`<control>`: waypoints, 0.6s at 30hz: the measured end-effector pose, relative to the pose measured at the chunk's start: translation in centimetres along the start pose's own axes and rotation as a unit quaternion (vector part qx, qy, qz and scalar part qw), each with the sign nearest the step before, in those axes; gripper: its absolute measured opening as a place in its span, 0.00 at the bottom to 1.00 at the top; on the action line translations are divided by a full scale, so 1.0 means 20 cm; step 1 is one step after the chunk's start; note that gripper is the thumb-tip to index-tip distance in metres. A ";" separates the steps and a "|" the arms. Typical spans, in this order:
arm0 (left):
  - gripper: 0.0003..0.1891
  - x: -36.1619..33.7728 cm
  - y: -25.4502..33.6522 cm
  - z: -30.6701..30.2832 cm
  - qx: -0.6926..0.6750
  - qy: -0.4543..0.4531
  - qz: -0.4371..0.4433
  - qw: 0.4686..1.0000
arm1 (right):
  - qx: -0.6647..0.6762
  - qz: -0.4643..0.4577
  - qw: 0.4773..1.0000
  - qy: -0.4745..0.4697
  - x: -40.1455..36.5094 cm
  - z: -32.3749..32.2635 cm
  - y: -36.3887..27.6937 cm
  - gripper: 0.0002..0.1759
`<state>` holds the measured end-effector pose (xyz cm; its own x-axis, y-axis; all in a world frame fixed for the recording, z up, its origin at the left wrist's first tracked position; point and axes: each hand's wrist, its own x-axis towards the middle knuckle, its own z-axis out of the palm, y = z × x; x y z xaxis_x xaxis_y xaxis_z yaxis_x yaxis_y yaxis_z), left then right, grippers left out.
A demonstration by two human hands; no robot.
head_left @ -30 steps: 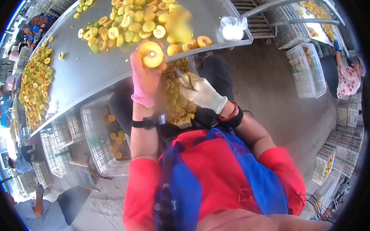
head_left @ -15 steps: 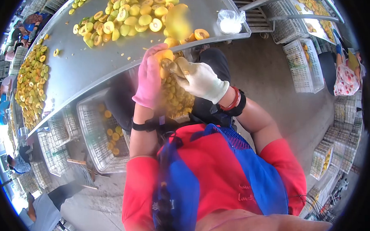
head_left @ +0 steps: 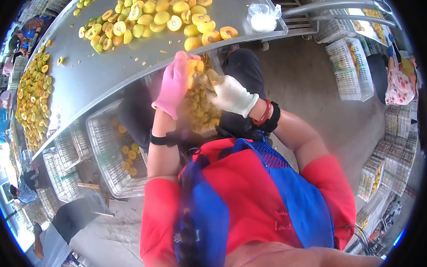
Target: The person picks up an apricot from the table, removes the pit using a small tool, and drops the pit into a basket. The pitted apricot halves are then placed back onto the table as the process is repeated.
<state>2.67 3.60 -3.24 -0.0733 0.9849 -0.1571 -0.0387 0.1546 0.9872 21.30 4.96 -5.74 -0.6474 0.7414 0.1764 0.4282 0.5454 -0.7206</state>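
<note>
I count one held fruit [head_left: 194,67], one bag [head_left: 263,19] at the table's [head_left: 103,76] near right corner. Left hand [head_left: 173,83] grips fruit fingertip-side, off the near edge; right hand [head_left: 232,94] curled against it, can't tell its grip.

The left hand [head_left: 172,83] is wearing plain pink, and the right hand [head_left: 232,96] is wearing off-white with brownish discolouring towards the fingers. The held fruit [head_left: 194,68] is showing yellow-orange. On the silvery-grey counter [head_left: 96,74], the fruit halves [head_left: 146,20] are mixing yellow and green skins with orange flesh and brown centres. The shirt [head_left: 253,193] is showing bright red with small pale lettering, and the apron [head_left: 303,203] is showing royal blue with a mesh pattern near its top. One wristband [head_left: 265,114] is showing red, another [head_left: 274,118] black. The plastic bag [head_left: 262,19] is looking translucent white. The crate [head_left: 108,151] is displaying an off-white lattice. A co-worker's top [head_left: 399,86] is displaying red blotches on white; another's shirt [head_left: 52,247] is showing grey.
</note>
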 end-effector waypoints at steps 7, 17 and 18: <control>0.24 -0.09 0.00 0.10 0.066 0.079 0.179 0.978 | 0.072 -0.005 0.996 0.051 0.03 -0.01 -0.02 0.16; 0.35 0.02 -0.15 0.06 0.033 0.136 0.165 0.976 | 0.227 0.004 0.973 -0.031 0.03 0.02 0.00 0.11; 0.37 0.01 -0.12 0.08 0.028 0.127 0.164 0.978 | 0.228 0.005 0.973 -0.040 0.04 0.00 -0.02 0.11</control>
<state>4.27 3.46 -5.66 -0.3171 0.9324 0.1734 0.0820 -0.1552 0.9845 20.69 5.31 -5.36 -0.6998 0.7027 0.1287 0.1218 0.2950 -0.9477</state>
